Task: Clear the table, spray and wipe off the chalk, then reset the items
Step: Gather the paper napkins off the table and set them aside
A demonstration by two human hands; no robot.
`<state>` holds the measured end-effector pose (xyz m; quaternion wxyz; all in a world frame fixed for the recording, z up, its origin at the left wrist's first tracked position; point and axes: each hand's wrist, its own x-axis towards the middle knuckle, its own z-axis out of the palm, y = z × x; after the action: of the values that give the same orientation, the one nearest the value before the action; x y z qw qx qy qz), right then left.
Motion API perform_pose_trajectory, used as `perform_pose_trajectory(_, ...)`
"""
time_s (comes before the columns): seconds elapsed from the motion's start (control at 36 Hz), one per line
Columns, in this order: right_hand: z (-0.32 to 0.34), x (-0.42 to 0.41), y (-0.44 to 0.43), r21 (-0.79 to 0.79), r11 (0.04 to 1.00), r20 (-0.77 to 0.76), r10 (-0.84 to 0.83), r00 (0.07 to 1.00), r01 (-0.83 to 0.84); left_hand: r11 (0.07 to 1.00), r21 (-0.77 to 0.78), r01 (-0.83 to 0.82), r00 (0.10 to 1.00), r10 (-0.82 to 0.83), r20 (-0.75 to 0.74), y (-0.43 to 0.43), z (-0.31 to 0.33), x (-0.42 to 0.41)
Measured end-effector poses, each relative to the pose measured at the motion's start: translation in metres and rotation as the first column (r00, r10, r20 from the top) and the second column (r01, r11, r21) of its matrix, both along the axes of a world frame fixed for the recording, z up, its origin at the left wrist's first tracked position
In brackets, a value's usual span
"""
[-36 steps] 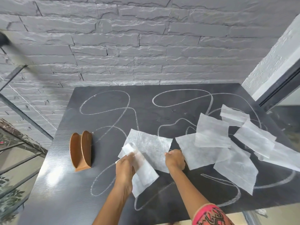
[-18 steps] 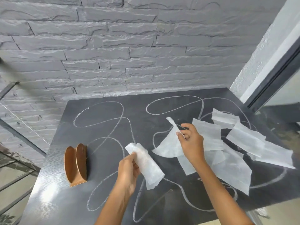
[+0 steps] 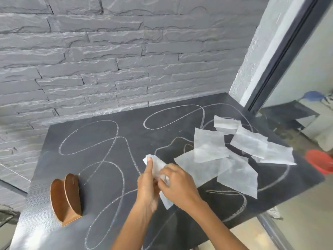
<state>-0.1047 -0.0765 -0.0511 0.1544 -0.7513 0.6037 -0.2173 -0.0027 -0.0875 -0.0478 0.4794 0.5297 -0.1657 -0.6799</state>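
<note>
White wad (image 3: 157, 166) of folded tissue sits between both my hands. My left hand (image 3: 146, 185) grips it upright, the thumb laid straight up its front. My right hand (image 3: 178, 184) pinches the same wad from the other side, fingers curled over its lower part. I hold it just above the table (image 3: 189, 215), to the right of the holder (image 3: 65, 197) and well apart from it. The holder is brown wood, two rounded plates on a base, and it stands by the table's left edge. Farther right of the holder lie the loose tissues (image 3: 209, 147), overlapping in a flat heap on the dark top. Chalk (image 3: 204, 114) loops run from just behind the holder across to under that heap. Farthest right of the holder, a red bucket (image 3: 319, 163) sits down on the floor.
</note>
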Motion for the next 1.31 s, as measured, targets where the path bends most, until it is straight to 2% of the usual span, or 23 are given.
perform_pose_trajectory(0.11,-0.002,-0.014,0.0,0.089,0.995,0.146,0.028,0.989,-0.041,1.0,-0.006,-0.006,0.998,0.007,0.07,-0.002,-0.003,-0.009)
perform_pose_trajectory(0.19,-0.006,-0.032,-0.007,0.143,0.99,0.355,-0.042,0.934,-0.01,0.999,0.008,-0.039,0.99,0.037,0.139,-0.007,-0.005,-0.019)
perform_pose_trajectory(0.25,-0.012,-0.05,-0.013,0.132,0.989,0.39,-0.107,0.915,0.059,0.998,0.024,-0.056,0.984,0.051,0.171,-0.011,-0.007,-0.023)
perform_pose_trajectory(0.31,-0.024,-0.075,-0.025,0.116,0.982,0.3,-0.179,0.937,0.15,0.997,0.044,-0.064,0.975,0.053,0.215,-0.014,-0.011,-0.028)
perform_pose_trajectory(0.39,-0.047,-0.124,-0.045,0.099,0.955,0.077,-0.286,0.955,0.278,0.995,0.067,-0.074,0.971,0.056,0.232,-0.02,-0.016,-0.038)
perform_pose_trajectory(0.47,-0.068,-0.171,-0.066,0.047,0.951,-0.121,-0.298,0.947,0.305,0.992,0.075,-0.1,0.974,0.082,0.211,-0.024,-0.019,-0.05)
perform_pose_trajectory(0.56,-0.083,-0.204,-0.084,0.027,0.974,-0.299,-0.209,0.931,0.227,0.991,0.062,-0.116,0.973,0.101,0.208,-0.025,-0.024,-0.061)
perform_pose_trajectory(0.67,-0.094,-0.227,-0.105,0.053,0.996,-0.446,-0.039,0.894,0.07,0.988,0.05,-0.146,0.963,0.131,0.236,-0.028,-0.026,-0.079)
perform_pose_trajectory(0.75,-0.1,-0.231,-0.114,0.076,0.997,-0.482,0.067,0.874,-0.034,0.985,0.047,-0.164,0.957,0.147,0.251,-0.031,-0.026,-0.088)
perform_pose_trajectory(0.86,-0.107,-0.237,-0.121,0.076,0.993,-0.473,0.12,0.873,-0.095,0.981,0.043,-0.191,0.951,0.174,0.256,-0.035,-0.03,-0.097)
perform_pose_trajectory(0.92,-0.109,-0.239,-0.127,0.072,0.993,-0.37,0.109,0.922,-0.089,0.979,0.036,-0.2,0.95,0.184,0.254,-0.035,-0.032,-0.102)
perform_pose_trajectory(0.97,-0.103,-0.238,-0.132,0.066,0.998,-0.122,0.008,0.993,0.0,0.979,0.032,-0.2,0.948,0.185,0.258,-0.035,-0.033,-0.105)
perform_pose_trajectory(1.0,-0.097,-0.236,-0.135,0.081,0.995,0.013,-0.053,0.998,0.052,0.979,0.03,-0.201,0.947,0.187,0.261,-0.034,-0.033,-0.107)
perform_pose_trajectory(1.08,-0.075,-0.229,-0.142,0.147,0.984,0.259,-0.137,0.956,0.101,0.979,0.034,-0.201,0.947,0.185,0.264,-0.032,-0.032,-0.111)
perform_pose_trajectory(1.17,-0.05,-0.22,-0.145,0.146,0.989,0.399,-0.092,0.912,0.036,0.978,0.049,-0.202,0.949,0.183,0.257,-0.03,-0.031,-0.117)
perform_pose_trajectory(1.31,-0.013,-0.196,-0.133,0.12,0.992,0.613,-0.058,0.788,-0.021,0.981,0.03,-0.193,0.964,0.184,0.19,-0.025,-0.026,-0.129)
